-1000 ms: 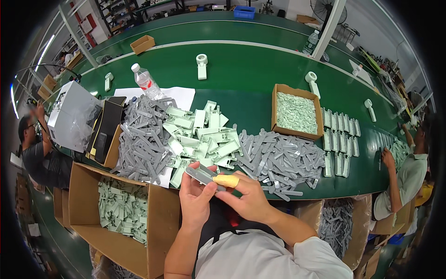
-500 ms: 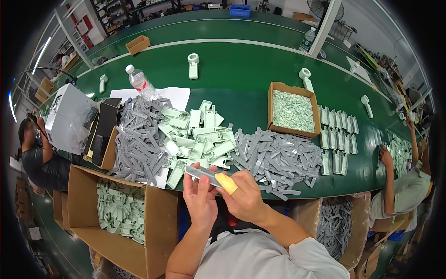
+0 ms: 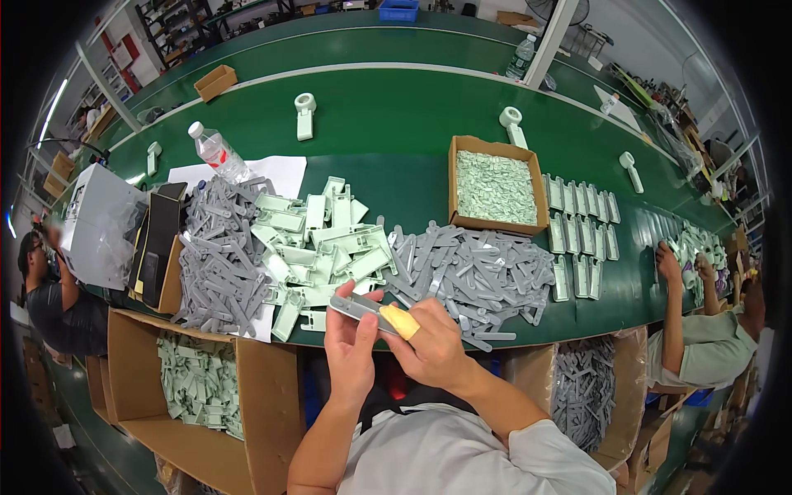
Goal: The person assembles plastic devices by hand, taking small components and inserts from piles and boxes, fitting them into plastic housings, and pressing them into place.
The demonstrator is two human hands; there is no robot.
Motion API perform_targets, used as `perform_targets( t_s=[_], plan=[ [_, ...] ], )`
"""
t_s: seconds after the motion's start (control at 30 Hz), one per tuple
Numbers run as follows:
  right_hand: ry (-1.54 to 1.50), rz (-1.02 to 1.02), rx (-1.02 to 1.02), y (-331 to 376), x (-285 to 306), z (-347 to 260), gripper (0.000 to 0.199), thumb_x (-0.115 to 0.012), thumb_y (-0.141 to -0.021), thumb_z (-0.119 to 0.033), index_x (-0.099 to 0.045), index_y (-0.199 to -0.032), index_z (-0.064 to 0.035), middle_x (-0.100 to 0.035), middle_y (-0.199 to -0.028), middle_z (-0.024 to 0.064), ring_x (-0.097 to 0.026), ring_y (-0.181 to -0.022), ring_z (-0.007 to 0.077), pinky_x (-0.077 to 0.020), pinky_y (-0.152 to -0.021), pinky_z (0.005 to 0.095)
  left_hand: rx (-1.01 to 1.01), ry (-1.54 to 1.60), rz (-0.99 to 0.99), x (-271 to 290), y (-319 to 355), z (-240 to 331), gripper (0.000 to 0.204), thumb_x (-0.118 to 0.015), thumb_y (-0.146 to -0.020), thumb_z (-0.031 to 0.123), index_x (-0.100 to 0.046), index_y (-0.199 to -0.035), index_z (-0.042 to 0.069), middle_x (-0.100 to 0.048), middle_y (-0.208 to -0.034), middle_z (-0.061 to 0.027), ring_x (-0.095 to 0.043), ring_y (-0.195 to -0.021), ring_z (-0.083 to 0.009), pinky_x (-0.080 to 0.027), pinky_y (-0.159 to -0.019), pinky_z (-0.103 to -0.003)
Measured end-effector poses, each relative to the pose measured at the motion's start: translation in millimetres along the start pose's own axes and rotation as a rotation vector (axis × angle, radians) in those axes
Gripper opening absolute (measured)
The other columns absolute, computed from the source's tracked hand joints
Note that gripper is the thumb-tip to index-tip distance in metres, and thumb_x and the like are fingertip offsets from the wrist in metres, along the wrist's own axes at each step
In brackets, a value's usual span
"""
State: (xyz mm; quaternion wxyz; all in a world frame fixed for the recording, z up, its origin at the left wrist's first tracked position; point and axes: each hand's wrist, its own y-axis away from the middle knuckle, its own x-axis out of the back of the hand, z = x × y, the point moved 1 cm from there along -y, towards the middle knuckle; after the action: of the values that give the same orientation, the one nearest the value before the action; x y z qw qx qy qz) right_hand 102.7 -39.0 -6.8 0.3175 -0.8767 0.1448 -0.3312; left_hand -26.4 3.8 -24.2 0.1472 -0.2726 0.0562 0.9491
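Note:
Close to the table's front edge, my left hand (image 3: 352, 353) grips a long grey plastic strip (image 3: 355, 307) with a rounded end and a small hole. The strip lies across its fingers with the thumb against its side. My right hand (image 3: 436, 345) closes on the strip's other end, and a yellow covering (image 3: 399, 322) wraps one of its fingers. Whether a pale green part lies under the strip cannot be made out. Just beyond my hands lie a heap of pale green plastic housings (image 3: 330, 247) and a heap of grey strips (image 3: 474, 276).
Another grey strip heap (image 3: 221, 247) lies left, beside a water bottle (image 3: 219, 155). A carton of small pale parts (image 3: 540, 216) stands behind the right heap, next to rows of assembled pieces (image 3: 582, 235). Large cartons (image 3: 272, 396) flank me. A co-worker (image 3: 701, 342) sits right.
The whole view has shifted, so the table things appear farther left. Both my hands keep hold of the strip with little change. The co-worker's hands at right have moved.

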Motion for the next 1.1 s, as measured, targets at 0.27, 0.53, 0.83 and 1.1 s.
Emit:
perform_targets(
  t_s=[0.27, 0.53, 0.83, 1.1],
  plan=[
    [0.3, -0.092, -0.133, -40.1, 60.3, 120.5, 0.017, -0.071, -0.081, -0.013, -0.071, -0.094, -0.002, -0.066, -0.087, 0.0179, -0.063, -0.079, 0.0373, -0.0507, -0.071, 0.0436, 0.125, 0.209, -0.14, 42.2, -5.9, -1.7, 0.042, -0.053, -0.098, 0.022, -0.04, -0.136, 0.007, -0.059, -0.119, -0.0204, -0.064, -0.101, -0.0295, -0.053, -0.087, -0.039],
    [0.639, -0.496, -0.492, -78.3, 84.2, 267.5, 0.019, -0.063, -0.08, -0.011, -0.07, -0.096, -0.0023, -0.068, -0.094, 0.0223, -0.065, -0.091, 0.04, -0.0526, -0.08, 0.0482, 0.475, 0.266, -0.064, 42.8, 16.2, -29.2, 0.04, -0.04, -0.102, 0.035, -0.047, -0.132, 0.008, -0.062, -0.111, -0.0231, -0.065, -0.08, -0.0303, -0.054, -0.067, -0.036],
    [0.512, -0.512, -0.619, -78.5, 92.7, 285.2, 0.022, -0.068, -0.079, -0.011, -0.07, -0.099, -0.0027, -0.07, -0.099, 0.0182, -0.067, -0.094, 0.0337, -0.0529, -0.082, 0.0429, 0.551, 0.201, -0.068, 47.5, 23.9, -31.1, 0.041, -0.048, -0.1, 0.03, -0.052, -0.128, 0.0, -0.066, -0.096, -0.0186, -0.063, -0.069, -0.0227, -0.05, -0.056, -0.032],
    [0.255, -0.399, -0.63, -76.3, 104.9, 295.6, 0.028, -0.072, -0.078, -0.013, -0.07, -0.103, -0.0003, -0.069, -0.085, 0.0089, -0.065, -0.078, 0.0184, -0.0523, -0.074, 0.0306, 0.522, 0.072, -0.02, 45.5, 28.9, -29.9, 0.037, -0.055, -0.096, 0.019, -0.051, -0.127, -0.002, -0.065, -0.093, -0.0162, -0.063, -0.07, -0.0209, -0.051, -0.057, -0.031]
  ],
)
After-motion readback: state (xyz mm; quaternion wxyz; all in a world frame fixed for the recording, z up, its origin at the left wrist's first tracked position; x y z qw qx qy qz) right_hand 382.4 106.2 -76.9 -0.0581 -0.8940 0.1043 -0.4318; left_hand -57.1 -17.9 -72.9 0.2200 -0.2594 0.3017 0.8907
